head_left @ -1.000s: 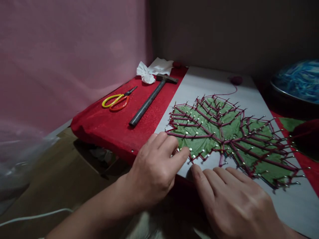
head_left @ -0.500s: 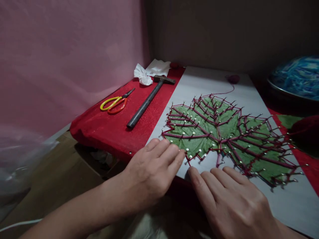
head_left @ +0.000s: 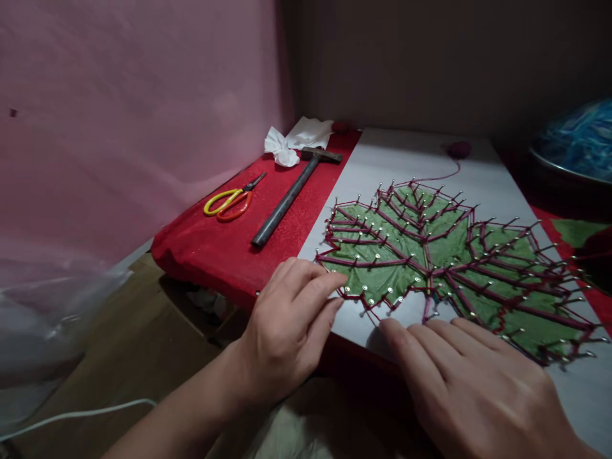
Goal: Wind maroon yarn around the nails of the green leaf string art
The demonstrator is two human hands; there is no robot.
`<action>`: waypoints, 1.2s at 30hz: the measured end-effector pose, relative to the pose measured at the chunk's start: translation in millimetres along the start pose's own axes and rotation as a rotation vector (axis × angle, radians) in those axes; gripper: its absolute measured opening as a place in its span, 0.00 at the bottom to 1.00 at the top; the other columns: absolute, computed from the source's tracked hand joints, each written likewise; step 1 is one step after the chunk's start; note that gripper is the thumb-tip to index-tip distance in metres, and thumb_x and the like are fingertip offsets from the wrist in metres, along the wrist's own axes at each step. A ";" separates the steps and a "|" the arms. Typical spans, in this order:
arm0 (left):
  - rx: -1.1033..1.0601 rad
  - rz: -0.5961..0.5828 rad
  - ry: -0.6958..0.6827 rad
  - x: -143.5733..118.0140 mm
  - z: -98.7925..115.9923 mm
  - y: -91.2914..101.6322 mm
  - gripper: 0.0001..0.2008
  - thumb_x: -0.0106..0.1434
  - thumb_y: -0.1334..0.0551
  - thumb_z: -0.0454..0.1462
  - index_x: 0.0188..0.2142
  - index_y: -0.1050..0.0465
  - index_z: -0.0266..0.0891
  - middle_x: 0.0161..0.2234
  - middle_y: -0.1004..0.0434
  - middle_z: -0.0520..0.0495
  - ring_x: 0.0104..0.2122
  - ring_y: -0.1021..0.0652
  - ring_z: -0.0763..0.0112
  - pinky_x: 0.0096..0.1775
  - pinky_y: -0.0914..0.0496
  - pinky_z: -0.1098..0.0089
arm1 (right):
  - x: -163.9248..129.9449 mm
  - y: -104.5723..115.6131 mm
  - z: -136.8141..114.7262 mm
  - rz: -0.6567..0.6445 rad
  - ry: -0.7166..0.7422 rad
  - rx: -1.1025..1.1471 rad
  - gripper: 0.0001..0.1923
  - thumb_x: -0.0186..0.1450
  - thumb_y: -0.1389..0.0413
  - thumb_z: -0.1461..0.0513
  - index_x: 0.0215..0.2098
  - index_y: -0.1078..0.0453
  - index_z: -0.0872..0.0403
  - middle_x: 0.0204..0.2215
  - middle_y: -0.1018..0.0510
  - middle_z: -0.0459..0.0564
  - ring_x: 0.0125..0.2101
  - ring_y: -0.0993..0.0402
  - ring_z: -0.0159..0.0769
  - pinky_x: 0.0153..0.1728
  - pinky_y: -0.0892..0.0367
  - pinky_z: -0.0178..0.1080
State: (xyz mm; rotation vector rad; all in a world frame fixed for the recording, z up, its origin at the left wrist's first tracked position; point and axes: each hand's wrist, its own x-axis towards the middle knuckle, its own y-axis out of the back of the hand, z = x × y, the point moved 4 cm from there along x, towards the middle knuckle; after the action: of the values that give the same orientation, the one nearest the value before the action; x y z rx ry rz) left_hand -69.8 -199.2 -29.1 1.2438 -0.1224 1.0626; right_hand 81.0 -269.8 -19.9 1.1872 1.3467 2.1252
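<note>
A green leaf [head_left: 377, 277] lies on a white board [head_left: 329, 220], ringed and crossed by several nails wound with dark red yarn [head_left: 356, 261]. My left hand [head_left: 291, 319] is at the leaf's lower left edge, its thumb and index fingertips apart around the nails there. My right hand [head_left: 482, 382] rests at the board's near edge with its fingers bent. A strand of yarn runs from the lower nails to its index finger, where it looks gripped; the thumb is hidden.
On the red cloth [head_left: 224, 255] to the left lie yellow-and-orange-handled scissors [head_left: 234, 199], a hammer [head_left: 291, 197] and crumpled tissue [head_left: 280, 148]. A yarn ball [head_left: 459, 150] sits at the board's far end. At right stands a metal-rimmed bowl [head_left: 568, 167] with blue contents.
My left hand has turned, and its thumb and index finger now show apart by the nails. A strand now stretches to my right hand. The whole view has shifted slightly.
</note>
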 end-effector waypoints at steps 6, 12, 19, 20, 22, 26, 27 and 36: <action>0.098 -0.062 -0.141 5.5 6.7 -8.4 0.15 0.59 0.42 0.26 0.45 0.27 0.38 0.48 0.35 0.39 0.48 0.36 0.60 0.50 0.34 0.58 | 2.9 1.9 19.4 0.033 -0.186 0.097 0.11 0.63 0.54 0.70 0.28 0.32 0.57 0.18 0.32 0.46 0.19 0.36 0.33 0.22 0.45 0.36; 0.086 -0.082 -0.120 3.8 8.2 -11.8 0.15 0.60 0.44 0.25 0.44 0.28 0.35 0.51 0.35 0.37 0.51 0.37 0.58 0.50 0.32 0.55 | 21.6 0.5 26.9 0.016 -0.255 0.024 0.13 0.62 0.53 0.68 0.21 0.35 0.53 0.14 0.34 0.45 0.15 0.37 0.34 0.19 0.50 0.37; 0.089 -0.149 -0.118 -5.2 11.7 -12.8 0.15 0.60 0.48 0.24 0.44 0.29 0.29 0.52 0.36 0.33 0.52 0.37 0.55 0.53 0.34 0.52 | 40.5 -5.8 17.1 -0.014 -0.263 0.006 0.11 0.61 0.51 0.69 0.22 0.34 0.54 0.14 0.33 0.45 0.14 0.37 0.34 0.18 0.52 0.37; 0.088 -0.155 -0.111 -6.4 11.1 -12.4 0.15 0.61 0.49 0.25 0.44 0.29 0.30 0.53 0.36 0.34 0.52 0.37 0.55 0.53 0.35 0.52 | 39.8 -5.0 12.7 -0.001 -0.238 0.004 0.12 0.61 0.52 0.69 0.22 0.35 0.54 0.13 0.34 0.45 0.13 0.39 0.34 0.18 0.51 0.37; 0.090 -0.176 -0.087 -8.5 9.0 -12.1 0.17 0.61 0.49 0.25 0.46 0.29 0.32 0.55 0.38 0.35 0.54 0.38 0.55 0.54 0.36 0.51 | 33.9 -3.6 3.6 0.025 -0.168 0.018 0.13 0.61 0.54 0.70 0.22 0.34 0.54 0.14 0.35 0.46 0.15 0.39 0.35 0.20 0.50 0.38; 0.077 -0.186 -0.074 -10.5 6.3 -13.2 0.21 0.59 0.48 0.24 0.51 0.31 0.35 0.56 0.38 0.36 0.55 0.39 0.54 0.54 0.36 0.50 | 12.5 -5.0 -6.9 0.042 -0.050 0.033 0.13 0.63 0.55 0.70 0.36 0.29 0.63 0.19 0.29 0.49 0.21 0.35 0.37 0.25 0.44 0.39; 0.063 -0.168 -0.072 -10.5 6.0 -13.1 0.21 0.59 0.48 0.24 0.51 0.31 0.35 0.55 0.38 0.36 0.55 0.39 0.55 0.54 0.36 0.51 | 8.4 -4.6 -6.8 0.063 -0.054 0.020 0.14 0.64 0.56 0.70 0.39 0.29 0.65 0.19 0.29 0.50 0.22 0.34 0.38 0.26 0.43 0.39; 0.089 -0.199 -0.112 -10.9 6.2 -10.8 0.19 0.61 0.47 0.26 0.51 0.31 0.34 0.56 0.39 0.35 0.55 0.39 0.54 0.55 0.38 0.52 | 17.5 -3.0 -5.5 -0.081 -0.061 -0.006 0.14 0.61 0.54 0.70 0.32 0.26 0.61 0.18 0.31 0.48 0.19 0.35 0.37 0.23 0.46 0.40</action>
State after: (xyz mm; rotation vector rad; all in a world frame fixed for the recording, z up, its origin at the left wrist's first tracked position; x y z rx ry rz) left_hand -65.3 -209.9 -40.9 1.3660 -0.0356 0.8342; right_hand 66.0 -259.8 -15.5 1.1655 1.3371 2.0195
